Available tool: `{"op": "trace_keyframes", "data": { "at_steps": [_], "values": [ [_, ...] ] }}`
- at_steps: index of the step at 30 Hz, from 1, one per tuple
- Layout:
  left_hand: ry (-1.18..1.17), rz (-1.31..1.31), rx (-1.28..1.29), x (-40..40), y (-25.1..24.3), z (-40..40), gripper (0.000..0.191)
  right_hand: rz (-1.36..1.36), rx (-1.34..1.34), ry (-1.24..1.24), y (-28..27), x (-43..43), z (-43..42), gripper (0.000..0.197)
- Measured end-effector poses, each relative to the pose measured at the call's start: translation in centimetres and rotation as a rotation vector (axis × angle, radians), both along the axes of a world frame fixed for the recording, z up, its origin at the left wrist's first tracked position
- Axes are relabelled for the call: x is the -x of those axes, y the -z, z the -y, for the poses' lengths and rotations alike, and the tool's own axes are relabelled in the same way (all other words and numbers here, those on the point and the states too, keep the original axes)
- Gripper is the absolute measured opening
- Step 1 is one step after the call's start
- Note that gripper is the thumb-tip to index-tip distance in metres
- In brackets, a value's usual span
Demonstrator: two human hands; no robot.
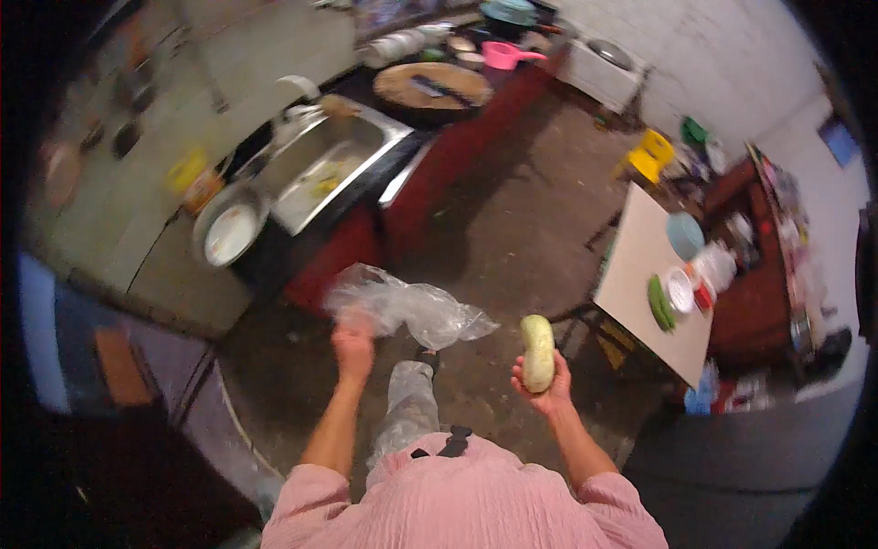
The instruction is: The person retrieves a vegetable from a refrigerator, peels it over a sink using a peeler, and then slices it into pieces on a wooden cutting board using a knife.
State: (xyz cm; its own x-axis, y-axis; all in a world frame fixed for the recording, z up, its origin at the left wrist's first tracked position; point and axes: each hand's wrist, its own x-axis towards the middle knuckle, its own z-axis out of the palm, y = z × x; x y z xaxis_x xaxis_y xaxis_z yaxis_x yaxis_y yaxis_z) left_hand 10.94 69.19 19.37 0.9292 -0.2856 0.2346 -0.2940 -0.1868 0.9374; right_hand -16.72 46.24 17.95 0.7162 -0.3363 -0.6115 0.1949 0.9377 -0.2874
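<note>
In my right hand (pixel 554 394) rests a pale yellow-green squash-like vegetable (pixel 538 353), slightly curved and held nearly upright. My left hand (pixel 354 343), blurred by motion, grips a clear plastic bag (pixel 418 309) at one end. The rest of the bag trails to the right over the floor, above my forward foot. What the bag may hold cannot be made out; it looks thin and crumpled. Both hands are held out in front of my body, well apart.
Ahead on the left, a dark counter holds a metal sink (pixel 274 161), a metal basin (pixel 199 237) and a round wooden board (pixel 391 86) bearing a knife. To the right stands a table (pixel 631 274) with green vegetables (pixel 660 305) and a white bowl (pixel 679 290). A yellow chair (pixel 650 156) stands beyond.
</note>
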Motion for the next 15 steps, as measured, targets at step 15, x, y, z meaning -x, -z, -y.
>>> {"op": "trace_keyframes", "data": {
  "at_steps": [15],
  "values": [
    [1.244, -0.545, -0.541, 2.0, 0.7, 33.2, 0.026, 0.012, -0.107, 0.454, 5.3, 4.8, 5.3, 0.056]
  ]
}}
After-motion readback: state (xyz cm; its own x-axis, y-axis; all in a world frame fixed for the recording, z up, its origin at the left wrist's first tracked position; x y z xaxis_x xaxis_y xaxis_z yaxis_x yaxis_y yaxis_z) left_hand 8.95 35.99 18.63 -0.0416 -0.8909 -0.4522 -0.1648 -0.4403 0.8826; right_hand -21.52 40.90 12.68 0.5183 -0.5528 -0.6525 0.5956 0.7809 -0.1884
